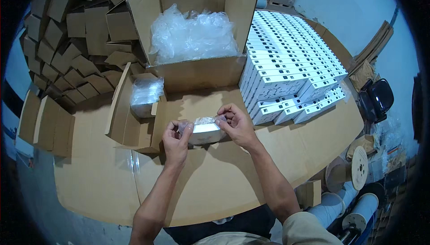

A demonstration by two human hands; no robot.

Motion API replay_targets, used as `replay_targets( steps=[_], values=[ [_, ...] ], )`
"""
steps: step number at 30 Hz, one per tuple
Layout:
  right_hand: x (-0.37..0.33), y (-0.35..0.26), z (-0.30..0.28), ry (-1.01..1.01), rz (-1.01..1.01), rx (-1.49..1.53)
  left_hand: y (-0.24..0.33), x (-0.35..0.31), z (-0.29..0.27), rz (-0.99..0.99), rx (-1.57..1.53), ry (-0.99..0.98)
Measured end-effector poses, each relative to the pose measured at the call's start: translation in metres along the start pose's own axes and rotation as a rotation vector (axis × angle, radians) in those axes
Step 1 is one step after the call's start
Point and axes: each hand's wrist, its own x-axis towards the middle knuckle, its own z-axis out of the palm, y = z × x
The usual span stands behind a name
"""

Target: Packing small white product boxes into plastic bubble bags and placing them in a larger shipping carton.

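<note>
Two hands (178, 143) (238, 128) hold a bagged white box (206, 137); one carton (120, 112) holds wrapped packs (147, 94), a larger carton (199, 71) clear plastic (192, 38).

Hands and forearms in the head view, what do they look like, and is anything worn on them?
The left hand and right hand are ungloved, both forearms bare. A plain beige sleeve covers the upper right arm; no left sleeve shows.

White box (207, 136) partly hidden behind left hand (177, 143) and right hand (238, 127), beige sleeve (309, 229) cut off below.
</note>
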Motion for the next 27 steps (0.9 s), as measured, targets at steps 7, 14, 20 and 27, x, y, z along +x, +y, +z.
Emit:
replay_targets(
  steps=[7,14,20,27],
  values=[
    [-0.002,-0.018,-0.012,-0.125,-0.273,0.068,0.000,0.000,0.000,0.018,0.018,-0.009],
    [-0.005,-0.025,-0.014,-0.208,-0.254,-0.183,0.001,-0.001,0.000,0.003,0.061,0.004],
    [-0.007,-0.029,-0.007,-0.230,-0.180,-0.303,0.005,-0.003,0.001,0.020,0.049,0.006],
    [-0.003,-0.020,-0.007,-0.155,-0.118,-0.303,0.004,-0.001,0.001,0.007,0.028,-0.008]
  ],
)
